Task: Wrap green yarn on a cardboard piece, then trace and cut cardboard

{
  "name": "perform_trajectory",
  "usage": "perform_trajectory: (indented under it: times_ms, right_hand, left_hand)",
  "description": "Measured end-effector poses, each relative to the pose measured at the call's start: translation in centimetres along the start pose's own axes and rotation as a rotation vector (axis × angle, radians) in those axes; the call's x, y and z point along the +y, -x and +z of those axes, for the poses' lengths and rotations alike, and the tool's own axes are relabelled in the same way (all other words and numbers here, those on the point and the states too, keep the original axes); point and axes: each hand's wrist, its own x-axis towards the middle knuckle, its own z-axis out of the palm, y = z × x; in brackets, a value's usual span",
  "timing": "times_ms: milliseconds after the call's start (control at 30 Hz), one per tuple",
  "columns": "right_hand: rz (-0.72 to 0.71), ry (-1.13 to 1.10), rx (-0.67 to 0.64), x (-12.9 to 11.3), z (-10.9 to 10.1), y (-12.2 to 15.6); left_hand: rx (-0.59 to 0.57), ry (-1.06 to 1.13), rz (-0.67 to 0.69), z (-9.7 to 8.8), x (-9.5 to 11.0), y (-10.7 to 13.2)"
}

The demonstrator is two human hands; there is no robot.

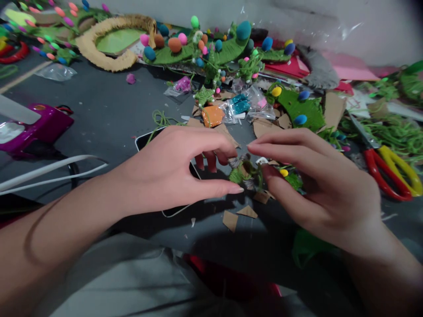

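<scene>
A small piece wound with green and grey yarn (244,172), with brown showing in its middle, lies between my two hands. My left hand (172,169) reaches in from the left, its thumb stretched out and apart from the bent fingers, tips beside the piece. From the other side comes my right hand (325,189), fingers extended and thumb apart, tips close to the piece's right edge and a green strand. I cannot tell whether either hand touches it. A phone (175,211) lies partly hidden under my left hand. Cardboard scraps (230,221) lie just below the piece.
Red-and-yellow-handled scissors (386,171) and green yarn (390,136) are at right. A purple device (39,130) with white cables stands at left. Along the back are yarn-wrapped shapes with coloured balls (214,50), a tan ring (99,44) and small plastic bags (238,105).
</scene>
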Motion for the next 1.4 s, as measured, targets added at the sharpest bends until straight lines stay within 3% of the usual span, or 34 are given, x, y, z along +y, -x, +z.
perform_trajectory:
  times_ms: [133,233,400,500,633,700,833,1033,1400]
  right_hand:
    - [0.14,-0.063,0.035,0.3,-0.6,0.3]
    - [0.234,-0.121,-0.063,1.1,-0.9,0.5]
    - [0.23,-0.23,-0.1,2.3,-0.5,0.7]
    - [0.274,-0.295,-0.097,2.0,-0.4,0.5]
    - [0.472,-0.378,-0.162,1.0,-0.6,0.1]
    - [0.526,-0.372,-0.131,0.6,-0.5,0.0]
    - [0.503,-0.247,-0.026,0.3,-0.1,-0.2]
    - [0.478,-0.125,-0.032,0.5,0.6,-0.1]
    - [0.542,-0.249,0.018,0.5,0.7,0.0]
  left_hand:
    - [0.04,-0.024,-0.001,-0.2,0.1,0.1]
    - [0.072,-0.042,-0.021,-0.4,0.2,0.2]
    - [0.126,-0.061,-0.044,-0.5,0.2,0.6]
    - [0.142,-0.045,-0.049,-0.4,0.1,0.6]
    - [0.127,-0.022,-0.078,-0.4,0.2,0.6]
    - [0.111,-0.002,-0.094,-0.3,0.3,0.5]
    - [0.102,0.02,-0.098,-0.2,0.2,0.4]
    - [0.085,0.029,-0.115,-0.1,0.2,0.3]
    - [0.082,0.011,-0.124,-0.2,0.2,0.4]
